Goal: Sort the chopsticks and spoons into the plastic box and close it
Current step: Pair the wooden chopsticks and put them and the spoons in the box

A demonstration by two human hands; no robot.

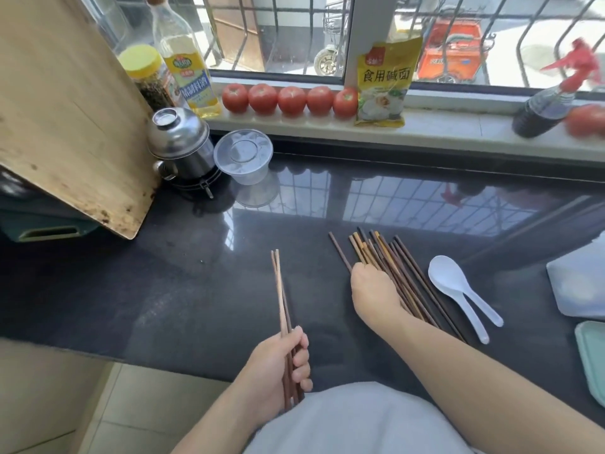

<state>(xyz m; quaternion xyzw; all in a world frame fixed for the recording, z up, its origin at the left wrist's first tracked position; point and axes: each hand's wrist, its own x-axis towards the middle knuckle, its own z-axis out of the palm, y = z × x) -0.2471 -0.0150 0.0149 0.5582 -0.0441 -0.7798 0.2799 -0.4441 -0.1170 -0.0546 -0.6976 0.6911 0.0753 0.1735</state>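
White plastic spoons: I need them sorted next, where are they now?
The two white plastic spoons lie on the dark stone counter, right of centre in the head view, just right of the loose pile of brown wooden chopsticks.

Windowsill clutter behind the dark desk (196,290)

Five tomatoes (289,99) in a row; oil bottle (186,67) left of them, yellow packet (384,83) right.

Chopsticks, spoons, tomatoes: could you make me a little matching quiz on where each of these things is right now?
Things:
1. chopstick pair
2. chopstick pile
3. white spoons
4. tomatoes

Places:
A. in a row on the windowsill
B. on the counter under the right hand
C. gripped in the left hand
D. on the counter right of the pile

Pairs: 1-C, 2-B, 3-D, 4-A
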